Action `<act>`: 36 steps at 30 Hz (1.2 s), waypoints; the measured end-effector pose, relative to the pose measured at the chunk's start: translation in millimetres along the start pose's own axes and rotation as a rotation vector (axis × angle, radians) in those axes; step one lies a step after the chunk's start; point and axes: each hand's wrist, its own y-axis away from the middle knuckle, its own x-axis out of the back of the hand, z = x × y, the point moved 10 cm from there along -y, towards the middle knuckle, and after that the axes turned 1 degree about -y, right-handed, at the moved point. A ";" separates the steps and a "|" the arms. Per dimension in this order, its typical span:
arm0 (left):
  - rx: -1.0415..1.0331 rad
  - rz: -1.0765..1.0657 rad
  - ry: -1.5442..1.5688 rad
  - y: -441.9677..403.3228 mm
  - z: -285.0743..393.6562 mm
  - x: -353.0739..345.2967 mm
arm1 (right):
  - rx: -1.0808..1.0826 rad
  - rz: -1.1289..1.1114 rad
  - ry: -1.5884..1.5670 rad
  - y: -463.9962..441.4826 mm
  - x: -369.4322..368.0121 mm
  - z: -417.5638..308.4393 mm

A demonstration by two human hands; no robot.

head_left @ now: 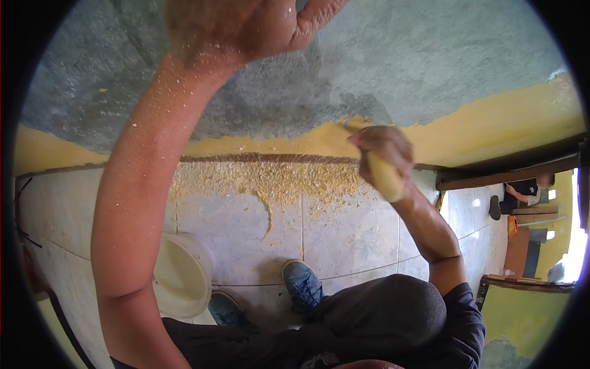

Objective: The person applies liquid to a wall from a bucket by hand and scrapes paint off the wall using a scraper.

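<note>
My right hand (390, 147), smeared by motion, is wrapped round the pale yellow handle of a scraper (386, 178). Its dark blade reaches up and left to the lower part of the wall (405, 67), at the ragged edge of the yellow paint (332, 141). High in the view, my left hand (239, 27) is up against the grey bare plaster with its thumb stretched out; the other fingers are cut off by the frame. White and yellow specks lie on the left wrist and forearm.
Paint flakes (276, 178) cover the floor tiles (350, 234) along the wall's foot. A white bucket (181, 277) stands left of my blue shoes (301, 286). At the right, past a doorway, another person (528, 190) sits near boards (522, 252).
</note>
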 end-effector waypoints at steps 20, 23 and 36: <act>-0.053 -0.064 -0.046 -0.1 -1.3 -0.1 | 0.001 -0.056 0.001 -4.6 -2.4 -0.9; -0.061 -0.072 -0.065 0.0 1.7 1.2 | -0.006 0.140 0.053 4.3 12.2 -0.5; 0.228 -0.415 0.152 -14.8 1.8 8.6 | 0.011 0.041 0.015 3.9 6.1 -2.6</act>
